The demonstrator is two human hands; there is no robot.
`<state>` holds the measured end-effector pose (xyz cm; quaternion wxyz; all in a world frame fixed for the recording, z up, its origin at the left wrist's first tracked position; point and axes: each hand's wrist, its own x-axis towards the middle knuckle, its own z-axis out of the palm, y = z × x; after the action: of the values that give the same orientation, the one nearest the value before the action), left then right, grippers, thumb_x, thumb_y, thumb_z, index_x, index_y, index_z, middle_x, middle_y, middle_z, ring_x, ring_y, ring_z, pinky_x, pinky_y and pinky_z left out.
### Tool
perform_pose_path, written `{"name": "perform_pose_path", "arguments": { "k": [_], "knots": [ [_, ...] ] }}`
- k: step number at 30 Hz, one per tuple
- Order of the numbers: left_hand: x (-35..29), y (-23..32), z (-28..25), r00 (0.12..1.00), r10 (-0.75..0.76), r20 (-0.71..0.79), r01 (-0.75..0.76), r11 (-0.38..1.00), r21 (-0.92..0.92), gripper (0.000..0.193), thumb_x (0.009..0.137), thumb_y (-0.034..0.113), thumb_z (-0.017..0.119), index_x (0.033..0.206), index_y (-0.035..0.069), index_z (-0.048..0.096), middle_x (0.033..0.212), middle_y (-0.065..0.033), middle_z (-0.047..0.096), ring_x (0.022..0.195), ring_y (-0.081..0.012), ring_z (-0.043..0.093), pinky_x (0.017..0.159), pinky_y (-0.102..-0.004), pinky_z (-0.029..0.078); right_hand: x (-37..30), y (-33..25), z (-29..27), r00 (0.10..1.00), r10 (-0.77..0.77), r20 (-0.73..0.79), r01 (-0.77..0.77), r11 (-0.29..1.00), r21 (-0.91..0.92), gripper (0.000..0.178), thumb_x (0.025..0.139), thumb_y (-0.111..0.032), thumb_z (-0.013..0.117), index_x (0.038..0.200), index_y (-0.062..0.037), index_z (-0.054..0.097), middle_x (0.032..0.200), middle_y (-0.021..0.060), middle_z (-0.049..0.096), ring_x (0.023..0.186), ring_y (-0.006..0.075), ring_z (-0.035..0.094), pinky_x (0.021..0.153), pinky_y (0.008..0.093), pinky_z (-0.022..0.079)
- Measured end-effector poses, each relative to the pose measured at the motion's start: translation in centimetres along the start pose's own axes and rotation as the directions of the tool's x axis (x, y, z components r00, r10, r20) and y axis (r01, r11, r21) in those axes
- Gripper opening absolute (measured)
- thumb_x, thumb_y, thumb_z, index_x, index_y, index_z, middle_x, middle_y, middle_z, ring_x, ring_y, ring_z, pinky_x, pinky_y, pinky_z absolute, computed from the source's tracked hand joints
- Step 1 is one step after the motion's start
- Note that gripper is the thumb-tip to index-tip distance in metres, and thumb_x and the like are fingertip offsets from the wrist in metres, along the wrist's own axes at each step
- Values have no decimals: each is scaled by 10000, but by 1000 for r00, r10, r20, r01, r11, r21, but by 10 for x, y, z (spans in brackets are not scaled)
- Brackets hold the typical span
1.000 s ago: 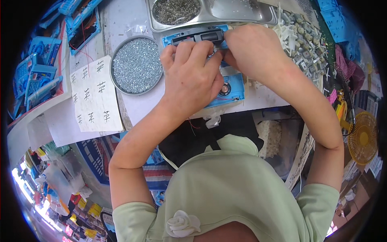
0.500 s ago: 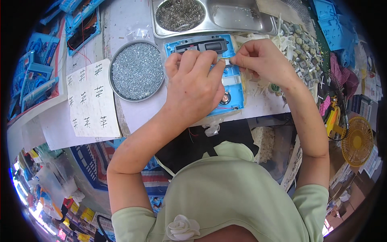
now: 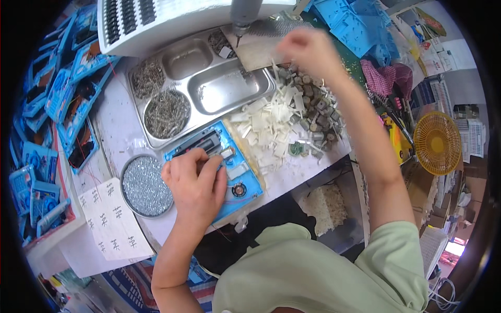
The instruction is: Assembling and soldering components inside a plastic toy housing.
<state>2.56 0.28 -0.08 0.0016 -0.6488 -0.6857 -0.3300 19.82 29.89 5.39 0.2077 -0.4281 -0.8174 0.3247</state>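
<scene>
Beside dish of silvery pins: left hand on blue casing; right hand blurred; both grips unclear.

My left grip rests on a blue plastic casing, fingers bent over its left part; a small round speaker shows to their right. My right grip is raised and blurred beside a metal sheet — I can't tell whether it holds anything. An electric screwdriver points down near that sheet. Beyond the casing sits a steel compartment tray; on my desk, white plastic pieces and grey metal blocks lie heaped to the casing's right — a round dish of silver pins to its left.
</scene>
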Motion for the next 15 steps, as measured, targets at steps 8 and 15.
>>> {"name": "perform_pose_path", "arguments": {
  "k": [8, 15],
  "knots": [
    [21, -35, -8, 984, 139, 108, -128, 986, -107, 278, 689, 78, 815, 912, 102, 652, 1009, -84, 589, 860, -304, 585, 782, -430, 441, 153, 256, -217, 890, 320, -325, -407, 234, -883, 703, 817, -391, 762, 1392, -60, 530, 1397, 205, 588, 1281, 369, 579, 1024, 492, 484],
    [35, -35, -5, 982, 147, 122, -130, 982, -140, 288, 712, 96, 809, 896, 97, 587, 1020, -90, 581, 837, -320, 590, 713, -421, 461, 142, 258, -236, 939, 253, -232, -284, 189, -940, 732, 831, -379, 766, 1433, -65, 493, 1395, 248, 580, 1296, 382, 565, 1056, 448, 458]
  ]
}}
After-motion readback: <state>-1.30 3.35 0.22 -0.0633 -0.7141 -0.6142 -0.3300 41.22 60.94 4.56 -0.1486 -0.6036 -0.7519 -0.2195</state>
